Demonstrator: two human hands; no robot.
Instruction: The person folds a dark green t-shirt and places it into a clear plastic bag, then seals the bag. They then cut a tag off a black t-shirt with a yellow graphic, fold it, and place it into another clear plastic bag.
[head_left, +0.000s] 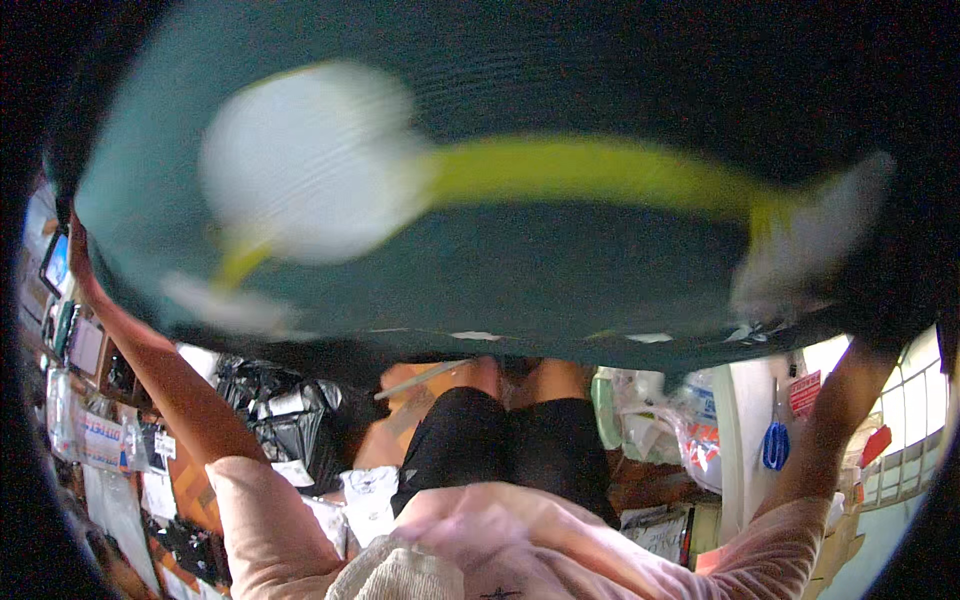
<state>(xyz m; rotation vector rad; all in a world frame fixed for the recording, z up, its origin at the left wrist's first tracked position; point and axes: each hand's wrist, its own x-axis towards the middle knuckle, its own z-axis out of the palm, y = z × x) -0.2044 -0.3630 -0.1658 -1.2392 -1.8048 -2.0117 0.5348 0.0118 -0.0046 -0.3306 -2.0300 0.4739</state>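
Note:
A large dark green cloth with blurred white and yellow flower shapes is spread wide in front of me, covering the whole upper part of the head view. My left hand is raised at the far left, closed on the cloth's edge, its fingertips partly hidden. On the right, my forearm rises to the other end of the cloth. There my right hand is lost in dark shadow behind the fabric, so its fingers do not show. The cloth's lower edge hangs just above my knees.
Black plastic bags lie left of my legs on a brown patterned floor. Clear plastic bags are piled to the right. Blue-handled scissors hang beside a white upright panel. A barred window is far right; a lit screen far left.

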